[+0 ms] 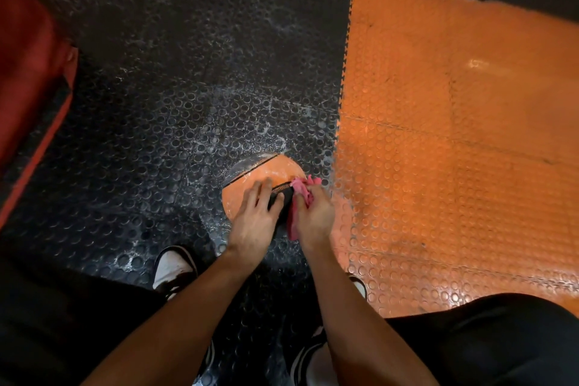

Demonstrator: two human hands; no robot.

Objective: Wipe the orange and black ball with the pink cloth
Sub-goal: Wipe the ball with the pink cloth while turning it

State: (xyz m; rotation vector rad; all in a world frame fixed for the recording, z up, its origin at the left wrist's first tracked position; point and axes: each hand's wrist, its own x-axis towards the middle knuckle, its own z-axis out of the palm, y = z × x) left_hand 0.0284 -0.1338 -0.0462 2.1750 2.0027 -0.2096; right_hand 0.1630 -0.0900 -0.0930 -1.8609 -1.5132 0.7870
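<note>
From the head view, the orange and black ball (261, 177) sits on the black studded floor mat (175, 97), just beside its seam with the orange mat (454, 134). The left hand (255, 221) lies spread flat on the ball's top. The right hand (315, 216), close beside it, is clenched around the pink cloth (301, 194), pressing it against the ball's right side.

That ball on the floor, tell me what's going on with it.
A person is bent over an orange and black ball resting on the black studded floor mat, beside the orange mat. The left hand lies flat on the ball, steadying it. The right hand holds a bunched pink cloth against the ball's right side. White dusty smears show on the ball and the mat around it.
</note>
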